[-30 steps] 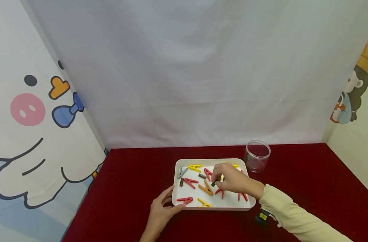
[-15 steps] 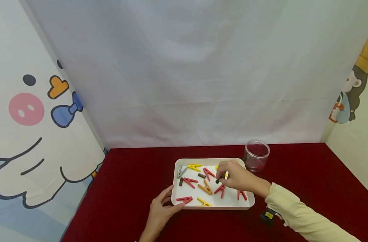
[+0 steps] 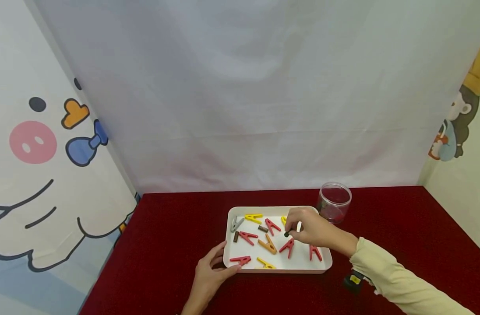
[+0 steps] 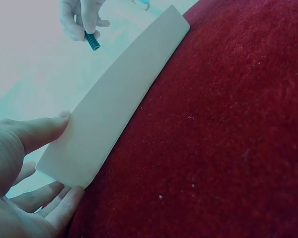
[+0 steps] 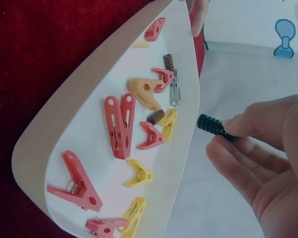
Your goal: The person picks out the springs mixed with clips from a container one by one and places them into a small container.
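A dark green coil spring [image 5: 211,125] is pinched between the thumb and fingers of my right hand [image 3: 311,228], held above the white tray [image 3: 279,271]. My left hand [image 3: 209,272] grips the tray's near left corner, thumb on the front wall and fingers at the side. Inside the tray lie several red, yellow and orange clothespins, such as the orange clothespin [image 3: 268,245] and a red clothespin [image 3: 287,248]. A grey clothespin [image 3: 237,224] lies at the left. Two brown coil springs are among them, one brown spring [image 3: 263,229] near the middle. My right hand hides part of the far right contents.
A clear round jar [image 3: 334,205] stands on the dark red cloth [image 3: 177,227] just behind the tray's far right corner, with something red low inside. A white curtain [image 3: 240,109] closes off the back, with cartoon-printed panels at either side.
My right hand has moved a little to the right over the tray, still pinching the dark green spring. The left hand keeps its grip on the tray corner.
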Demonstrator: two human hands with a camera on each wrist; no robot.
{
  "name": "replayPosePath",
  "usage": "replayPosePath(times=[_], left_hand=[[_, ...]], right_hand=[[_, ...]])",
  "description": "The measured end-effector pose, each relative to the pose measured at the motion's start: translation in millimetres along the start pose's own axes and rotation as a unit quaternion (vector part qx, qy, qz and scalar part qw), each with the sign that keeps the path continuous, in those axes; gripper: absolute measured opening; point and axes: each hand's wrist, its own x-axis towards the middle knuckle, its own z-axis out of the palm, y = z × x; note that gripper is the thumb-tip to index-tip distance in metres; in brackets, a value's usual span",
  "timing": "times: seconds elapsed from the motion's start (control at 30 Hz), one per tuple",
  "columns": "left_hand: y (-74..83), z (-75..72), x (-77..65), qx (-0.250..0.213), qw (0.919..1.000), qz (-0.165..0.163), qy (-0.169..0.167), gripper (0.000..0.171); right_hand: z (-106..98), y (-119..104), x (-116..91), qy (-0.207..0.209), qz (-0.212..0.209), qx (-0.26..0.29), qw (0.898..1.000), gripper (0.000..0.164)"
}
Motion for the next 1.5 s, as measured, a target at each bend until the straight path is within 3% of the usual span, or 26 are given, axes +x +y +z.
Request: replayPosePath(times=[0.6, 1.07, 1.5], left_hand=[[1.6, 0.0, -0.5, 0.000, 1.0000, -0.002, 0.000, 0.072], [1.7, 0.3, -1.6, -0.006, 1.0000, 0.000, 0.003, 0.072], [3.2, 0.2, -1.9, -0.002, 1.0000, -0.003, 0.002, 0.073]], right_hand=[[-9, 4, -5, 0.008, 0.022, -0.006, 1.000, 0.021], [-15, 10, -9, 0.033, 0.003, -0.015, 0.999, 0.021], [-27, 12, -12, 0.012, 0.048, -0.022, 0.999, 0.018]])
